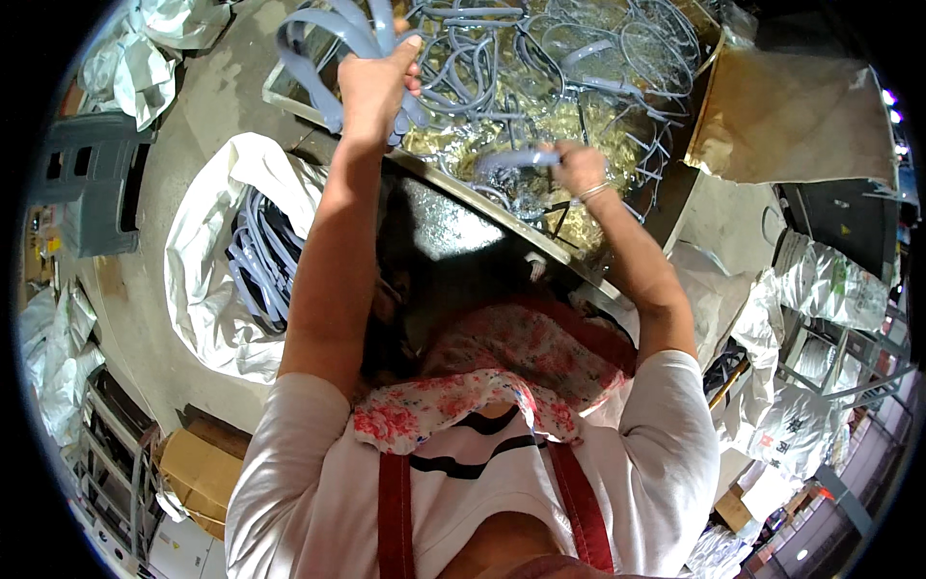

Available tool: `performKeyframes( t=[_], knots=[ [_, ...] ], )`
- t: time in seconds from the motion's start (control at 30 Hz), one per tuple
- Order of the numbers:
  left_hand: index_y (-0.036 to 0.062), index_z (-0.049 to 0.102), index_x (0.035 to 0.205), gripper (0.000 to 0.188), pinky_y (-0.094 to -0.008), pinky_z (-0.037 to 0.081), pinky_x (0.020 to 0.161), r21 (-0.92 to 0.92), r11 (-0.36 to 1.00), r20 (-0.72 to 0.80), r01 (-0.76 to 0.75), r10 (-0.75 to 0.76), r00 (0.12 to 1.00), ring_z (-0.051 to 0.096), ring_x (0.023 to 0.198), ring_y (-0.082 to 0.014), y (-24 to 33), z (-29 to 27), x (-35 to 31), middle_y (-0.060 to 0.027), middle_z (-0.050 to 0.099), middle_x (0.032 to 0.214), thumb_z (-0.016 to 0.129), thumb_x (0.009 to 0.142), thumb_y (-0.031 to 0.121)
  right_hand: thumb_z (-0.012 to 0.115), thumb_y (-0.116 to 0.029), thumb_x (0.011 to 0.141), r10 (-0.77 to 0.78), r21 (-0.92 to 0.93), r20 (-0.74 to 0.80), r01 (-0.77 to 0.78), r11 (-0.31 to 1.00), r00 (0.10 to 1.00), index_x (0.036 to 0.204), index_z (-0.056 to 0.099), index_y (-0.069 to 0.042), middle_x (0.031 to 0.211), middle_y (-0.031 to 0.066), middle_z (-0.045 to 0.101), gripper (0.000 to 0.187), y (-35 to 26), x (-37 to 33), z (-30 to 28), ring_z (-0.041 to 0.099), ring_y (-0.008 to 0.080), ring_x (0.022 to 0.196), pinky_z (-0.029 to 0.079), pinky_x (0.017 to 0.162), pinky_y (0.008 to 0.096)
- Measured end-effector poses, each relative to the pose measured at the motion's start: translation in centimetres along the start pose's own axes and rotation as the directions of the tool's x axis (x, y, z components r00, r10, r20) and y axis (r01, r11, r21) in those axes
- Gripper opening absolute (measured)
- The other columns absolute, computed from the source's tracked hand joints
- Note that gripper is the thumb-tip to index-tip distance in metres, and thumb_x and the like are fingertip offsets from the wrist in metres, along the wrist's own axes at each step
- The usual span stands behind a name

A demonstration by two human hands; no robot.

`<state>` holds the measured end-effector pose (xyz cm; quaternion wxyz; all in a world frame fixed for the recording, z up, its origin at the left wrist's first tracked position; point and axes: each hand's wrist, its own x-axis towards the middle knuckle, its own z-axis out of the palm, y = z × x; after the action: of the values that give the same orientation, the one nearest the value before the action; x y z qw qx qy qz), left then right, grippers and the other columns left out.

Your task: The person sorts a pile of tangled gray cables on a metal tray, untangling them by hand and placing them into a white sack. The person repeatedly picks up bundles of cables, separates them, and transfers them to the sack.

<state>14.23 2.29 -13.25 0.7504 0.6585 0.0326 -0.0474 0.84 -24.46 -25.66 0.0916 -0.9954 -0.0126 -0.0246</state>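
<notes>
Near the left corner of the metal trough (482, 207): open white sack (198, 299), grey-blue strips (260, 256) inside. Above the near edge, toward that corner: left hand (376, 89) closed around a looped bundle (359, 34) of similar strips. Mid-trough: loose coils (463, 72) in water. Farther right, just inside the near edge: right hand (582, 172) gripping one band (516, 160), motion-blurred.

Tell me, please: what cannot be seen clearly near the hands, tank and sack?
Head view:
Strip in the right hand: blurred by motion.
Strip bundle in the left hand: partly cut off by the upper edge.
Tank: far side cut off there too.
Sack: bottom hidden by strips inside.
</notes>
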Motion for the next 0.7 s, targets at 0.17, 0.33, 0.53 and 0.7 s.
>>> performKeyframes(
  t=[0.17, 0.33, 0.53, 0.7],
  knots=[
    [-0.0066, 0.058, 0.1, 0.02, -0.0259, 0.053, 0.06, -0.061, 0.988, 0.234, 0.145, -0.128, 0.964, 0.063, 0.07, -0.0166, -2.5, 2.5, -1.1, -0.0158, 0.063, 0.092, 0.055, 0.084, 0.004, 0.053, -0.023, 0.085, 0.548, 0.63, -0.299, -0.269, 0.728, 0.782, 0.077, 0.061, 0.003, 0.052, 0.0134, 0.05, 0.029, 1.6, 2.6, -8.3, 0.048, 0.0117, 0.051, 0.04, 0.05, 0.0323],
    [-0.0032, 0.055, 0.111, 0.028, -0.0255, 0.047, 0.081, -0.195, 0.964, 0.463, 0.18, -0.071, 0.883, 0.059, 0.088, -0.0154, -3.7, 4.9, -2.8, -0.0109, 0.061, 0.101, 0.055, 0.085, 0.007, 0.056, -0.03, 0.085, 0.643, 0.856, -0.211, -0.179, 0.486, 0.736, 0.057, 0.05, -0.003, 0.047, 0.0021, 0.044, 0.039, 0.9, 4.8, -11.7, 0.042, 0.0111, 0.044, 0.032, 0.04, 0.0287],
    [-0.0038, 0.057, 0.092, 0.023, -0.028, 0.048, 0.057, -0.352, 0.894, 0.335, 0.278, -0.158, 0.929, 0.051, 0.061, -0.0142, -1.9, 3.1, -1.7, -0.0067, 0.053, 0.075, 0.063, 0.082, 0.016, 0.069, -0.03, 0.075, 0.484, 0.878, -0.15, -0.109, 0.467, 0.862, 0.074, 0.052, -0.001, 0.053, 0.0032, 0.047, 0.034, 1.5, 4.8, -7.1, 0.048, 0.0149, 0.05, 0.045, 0.054, 0.0282],
    [-0.0062, 0.053, 0.099, 0.021, -0.0302, 0.047, 0.052, -0.549, 0.797, 0.194, 0.25, -0.17, 0.966, 0.055, 0.063, -0.0179, -0.2, 0.2, 0.7, -0.0195, 0.059, 0.102, 0.053, 0.086, 0.011, 0.054, -0.023, 0.075, 0.314, -0.152, 0.54, -0.277, 0.949, 0.781, 0.091, 0.065, -0.003, 0.098, 0.0197, 0.062, 0.028, 6.4, 0.0, 1.9, 0.06, 0.0337, 0.093, 0.048, 0.08, 0.0394]
  ],
)
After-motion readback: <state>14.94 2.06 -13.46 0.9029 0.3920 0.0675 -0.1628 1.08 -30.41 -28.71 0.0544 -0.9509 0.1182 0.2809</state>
